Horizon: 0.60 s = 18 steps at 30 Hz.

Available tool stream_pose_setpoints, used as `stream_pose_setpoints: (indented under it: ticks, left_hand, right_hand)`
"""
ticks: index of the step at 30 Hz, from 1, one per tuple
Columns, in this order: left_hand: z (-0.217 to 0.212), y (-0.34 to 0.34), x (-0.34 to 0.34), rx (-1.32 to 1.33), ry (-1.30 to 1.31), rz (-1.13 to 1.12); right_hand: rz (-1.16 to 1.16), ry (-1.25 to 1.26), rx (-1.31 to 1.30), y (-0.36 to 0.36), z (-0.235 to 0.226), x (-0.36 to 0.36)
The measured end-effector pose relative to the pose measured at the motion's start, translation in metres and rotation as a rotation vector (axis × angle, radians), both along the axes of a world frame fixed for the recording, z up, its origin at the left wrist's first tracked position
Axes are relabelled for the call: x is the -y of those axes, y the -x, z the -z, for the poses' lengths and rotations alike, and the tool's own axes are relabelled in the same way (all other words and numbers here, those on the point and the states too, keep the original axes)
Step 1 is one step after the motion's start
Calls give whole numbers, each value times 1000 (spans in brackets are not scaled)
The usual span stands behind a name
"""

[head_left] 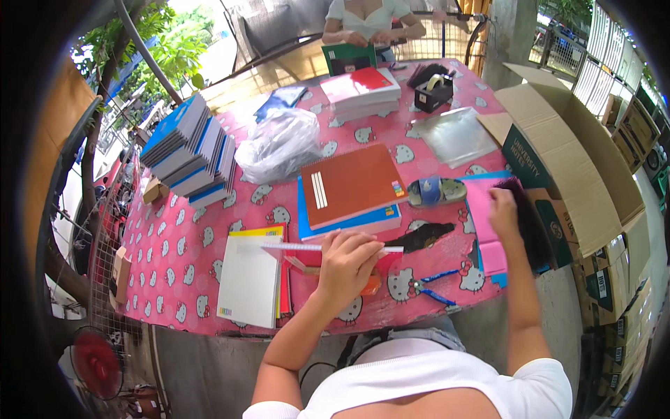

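My left hand (pixel 347 263) is wrapped over the top edge of a notebook (pixel 296 247) that stands on its edge, with a spiral-like strip along the top and red covers below. An orange object (pixel 372 285), partly hidden, lies beneath that hand. My right hand (pixel 504 211) is closed at the left edge of a black bundle of thin strands (pixel 532 227); whatever its fingers pinch is too small to make out. Pink sheets (pixel 481 209) lie under and beside this hand. Blue-handled pliers (pixel 434 285) rest open between my hands, near the front edge.
A brown notebook (pixel 354 185) tops a blue stack. White and yellow notebooks (pixel 250 279) lie left, below blue notebook stacks (pixel 188 150) and a plastic bag (pixel 280 144). An open carton (pixel 558 167) stands right. Across the table (pixel 174 279), a person (pixel 368 31) holds a green notebook.
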<state>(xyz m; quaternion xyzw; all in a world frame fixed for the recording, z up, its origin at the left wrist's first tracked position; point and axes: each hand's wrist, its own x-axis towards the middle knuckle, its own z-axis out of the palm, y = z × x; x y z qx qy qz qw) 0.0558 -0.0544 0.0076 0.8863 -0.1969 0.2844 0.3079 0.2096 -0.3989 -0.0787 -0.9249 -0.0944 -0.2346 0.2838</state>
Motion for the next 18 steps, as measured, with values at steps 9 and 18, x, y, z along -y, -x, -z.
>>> stream_pose_setpoints:
  ticks: [9,18]
  left_hand:
    - [2,2,-1,-79,-15,-3]
    - [1,5,-1,-93,43,-24]
  right_hand:
    - [-533,-554,-132,126,-68,-126]
    - [-576,-412,-266,114,-86,-122]
